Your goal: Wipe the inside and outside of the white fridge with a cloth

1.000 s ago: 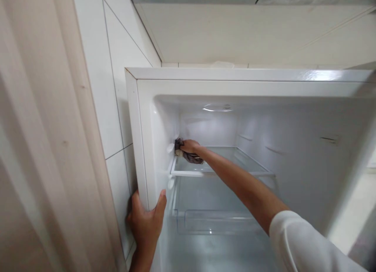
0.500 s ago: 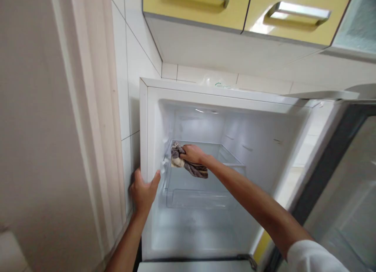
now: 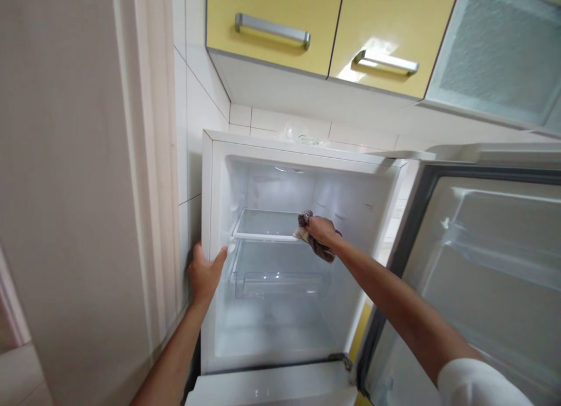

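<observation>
My right hand [image 3: 322, 229] is closed around a crumpled dark-and-cream cloth [image 3: 321, 251] inside the open refrigerator [image 3: 208, 312]. The cloth is at the right part of the front edge of the upper glass shelf [image 3: 267, 222], whose right end it hides. My left hand [image 3: 207, 276] grips the left side wall of the refrigerator, thumb on the front edge and fingers round the outer side, partly hidden. Under the upper shelf sits a lower shelf with a clear plastic front [image 3: 280, 284].
The refrigerator door [image 3: 495, 301] stands wide to the right, with clear racks. Yellow cabinets [image 3: 272, 20] hang overhead. A clear plastic bag [image 3: 302, 136] lies on the refrigerator top. At the left are a tiled wall [image 3: 193, 160] and a pale door frame [image 3: 158, 131].
My right hand has moved the cloth rightward along the upper shelf, away from its left end. My left hand keeps its hold. The view has shifted, showing more of the cabinets and door.
</observation>
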